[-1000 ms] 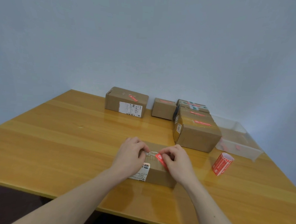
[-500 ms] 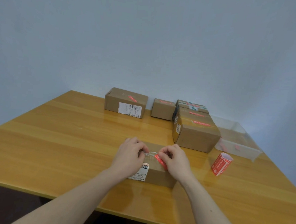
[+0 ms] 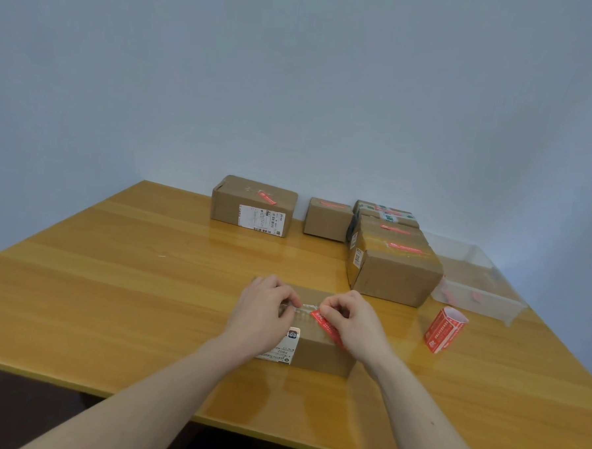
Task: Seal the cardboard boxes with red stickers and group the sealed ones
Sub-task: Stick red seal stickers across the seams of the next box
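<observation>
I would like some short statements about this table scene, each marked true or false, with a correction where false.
1. Both hands are on the nearest box. True.
2. The right hand presses a red sticker onto that box. True.
3. The sticker roll sits left of the hands. False: it stands to their right.
4. The left hand holds the sticker roll. False: it rests on the nearest box.
5. The clear tray lies at the table's right side. True.

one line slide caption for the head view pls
Both hands, left hand and right hand, press a red sticker onto a cardboard box.
</observation>
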